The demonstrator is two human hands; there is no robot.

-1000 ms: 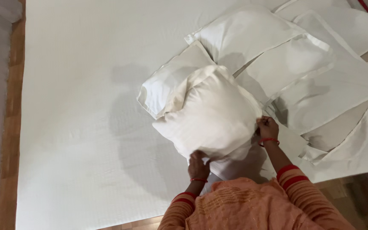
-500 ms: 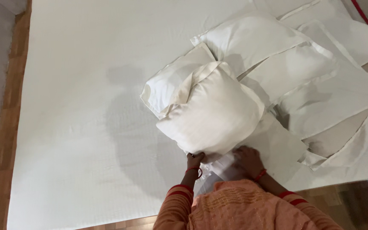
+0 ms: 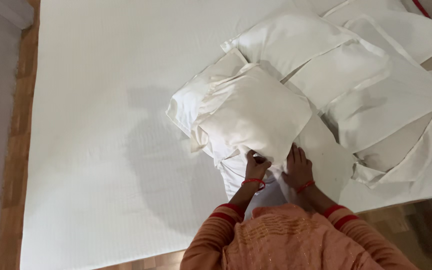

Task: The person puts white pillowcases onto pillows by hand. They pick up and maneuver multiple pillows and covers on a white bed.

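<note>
Cream pillow [image 3: 256, 112], lying on the white bed [image 3: 101, 125] against a pile of other white pillows [image 3: 356, 80]. Looks soft, light, squishy, so probably flops if grabbed mid-face; best pinched at the near hem or corners. Left hand [image 3: 256, 167] closed on the cover's near edge, right hand [image 3: 298, 167] flat, fingers spread, pressing the fabric beside it.

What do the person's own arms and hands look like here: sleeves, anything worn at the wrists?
Both arms wear orange long sleeves with fine pale stripes and red bands at the cuffs. The left hand has a thin red bangle at the wrist; the right hand has a matching red bangle. Both hands are bare, no gloves. Rings, if any, are too small to tell.
</note>
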